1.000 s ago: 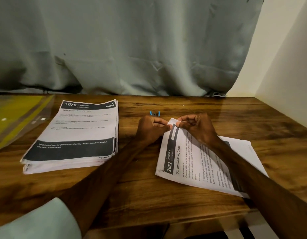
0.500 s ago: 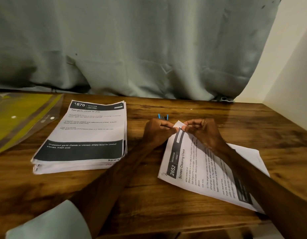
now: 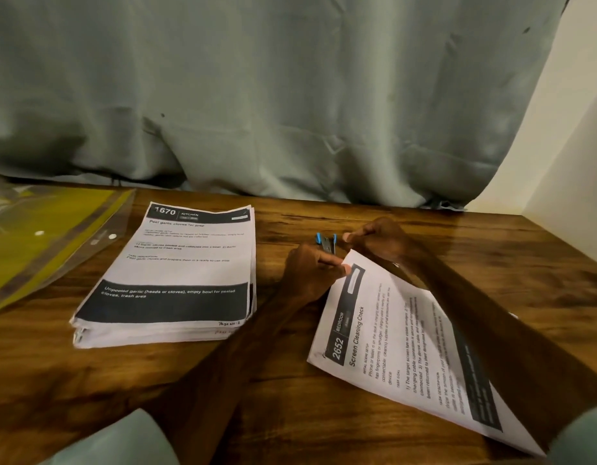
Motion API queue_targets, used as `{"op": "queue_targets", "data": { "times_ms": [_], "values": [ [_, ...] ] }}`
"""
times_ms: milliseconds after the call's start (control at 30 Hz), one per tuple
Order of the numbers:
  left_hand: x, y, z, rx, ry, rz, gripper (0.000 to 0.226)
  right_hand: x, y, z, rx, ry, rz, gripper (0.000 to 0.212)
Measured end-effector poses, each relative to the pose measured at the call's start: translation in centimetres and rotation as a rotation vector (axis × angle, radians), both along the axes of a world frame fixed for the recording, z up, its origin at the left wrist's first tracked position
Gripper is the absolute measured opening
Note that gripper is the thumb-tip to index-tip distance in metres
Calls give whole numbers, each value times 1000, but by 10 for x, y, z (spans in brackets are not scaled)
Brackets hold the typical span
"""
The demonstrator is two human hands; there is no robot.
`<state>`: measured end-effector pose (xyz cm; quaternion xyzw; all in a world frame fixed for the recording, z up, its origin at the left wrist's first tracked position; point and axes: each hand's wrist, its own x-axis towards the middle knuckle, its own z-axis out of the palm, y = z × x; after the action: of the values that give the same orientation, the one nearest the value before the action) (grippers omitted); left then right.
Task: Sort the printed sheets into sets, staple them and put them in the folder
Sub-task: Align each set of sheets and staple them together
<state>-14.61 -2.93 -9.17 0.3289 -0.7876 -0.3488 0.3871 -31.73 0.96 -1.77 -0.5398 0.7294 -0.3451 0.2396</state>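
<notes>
- Judging by the layout, progress is early: a thick stack [image 3: 176,270] of sheets waits left of centre, and the folder [image 3: 48,236] lies apart at the left edge.
- One set [image 3: 391,347], headed 2652, lies on the table [image 3: 290,397] at lower right; no staple is discernible.
- Left hand [image 3: 310,270] pinches the set's top corner.
- Right hand [image 3: 381,239] is curled just above that corner, beside the blue stapler [image 3: 325,241]; cannot tell if it holds anything.
</notes>
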Motion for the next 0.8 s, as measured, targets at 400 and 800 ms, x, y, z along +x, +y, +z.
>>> {"op": "queue_targets", "data": {
  "times_ms": [400,800],
  "values": [
    [-5,-4,-6,-42,-19,54,27,36,-51,2,135,326,-61,37],
    [0,6,1,-8,12,-6,20,-48,25,9,-120,-616,-53,27]
  ]
}}
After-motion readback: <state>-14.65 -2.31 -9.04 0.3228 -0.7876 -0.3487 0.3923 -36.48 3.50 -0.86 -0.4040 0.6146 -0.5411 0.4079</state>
